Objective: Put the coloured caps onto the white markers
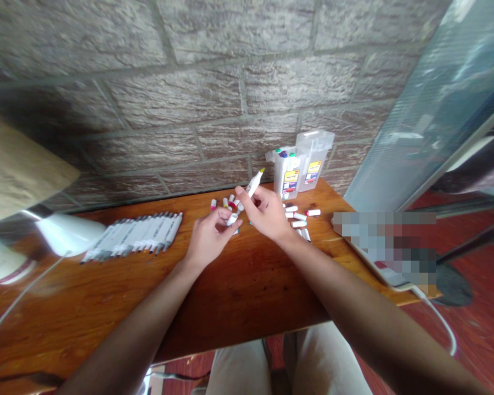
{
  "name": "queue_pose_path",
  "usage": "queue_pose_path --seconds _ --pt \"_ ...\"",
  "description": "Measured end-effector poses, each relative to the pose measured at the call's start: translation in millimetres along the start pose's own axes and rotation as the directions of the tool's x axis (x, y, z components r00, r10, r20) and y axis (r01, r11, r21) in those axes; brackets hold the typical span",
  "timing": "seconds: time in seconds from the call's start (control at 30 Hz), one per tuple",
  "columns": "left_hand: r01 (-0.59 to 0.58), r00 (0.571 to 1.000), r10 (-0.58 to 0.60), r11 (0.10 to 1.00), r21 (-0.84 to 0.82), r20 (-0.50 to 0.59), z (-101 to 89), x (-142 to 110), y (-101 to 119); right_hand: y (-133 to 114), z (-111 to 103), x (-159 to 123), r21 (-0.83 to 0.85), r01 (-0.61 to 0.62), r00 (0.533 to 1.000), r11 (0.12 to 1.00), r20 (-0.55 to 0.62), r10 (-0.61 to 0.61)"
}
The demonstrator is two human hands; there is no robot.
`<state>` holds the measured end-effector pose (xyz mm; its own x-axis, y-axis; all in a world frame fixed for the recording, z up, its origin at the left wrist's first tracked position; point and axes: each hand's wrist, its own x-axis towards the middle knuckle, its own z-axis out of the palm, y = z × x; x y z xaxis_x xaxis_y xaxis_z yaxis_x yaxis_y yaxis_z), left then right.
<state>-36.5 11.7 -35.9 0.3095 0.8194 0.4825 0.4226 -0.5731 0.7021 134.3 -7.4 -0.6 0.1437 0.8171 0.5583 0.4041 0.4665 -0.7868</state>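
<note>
My right hand [267, 211] is closed around a white marker [255, 184] whose yellow-green end points up and away from me. Just left of it, my left hand [209, 236] pinches a small white marker cap [231, 219] between thumb and fingers. The two hands are close together over the wooden table. Loose marker caps [213, 204] in pink, yellow and red lie just beyond them. More white caps [299, 224] are scattered to the right of my right hand, partly hidden by it.
Several white markers [138, 233] lie in a row on the left of the table [214, 296]. Two clear plastic cases [313, 159] stand at the back right; one holds markers. A lamp [68, 227], a white cup [4, 263] and a blurred laptop [379, 247] flank the work area.
</note>
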Motion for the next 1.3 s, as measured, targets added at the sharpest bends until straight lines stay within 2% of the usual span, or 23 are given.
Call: queue_pose_path --seconds 0.5,1.3 --pt "-0.037 0.999 0.037 0.999 -0.016 -0.008 1.5 -0.6 0.9 2.2 1.4 0.5 0.023 0.0 1.0 1.0 0.02 -0.001" --pt "-0.001 1.0 0.001 1.0 0.0 -0.002 1.2 -1.7 3.3 3.0 0.6 0.5 0.049 -0.007 1.0 0.999 0.029 0.006"
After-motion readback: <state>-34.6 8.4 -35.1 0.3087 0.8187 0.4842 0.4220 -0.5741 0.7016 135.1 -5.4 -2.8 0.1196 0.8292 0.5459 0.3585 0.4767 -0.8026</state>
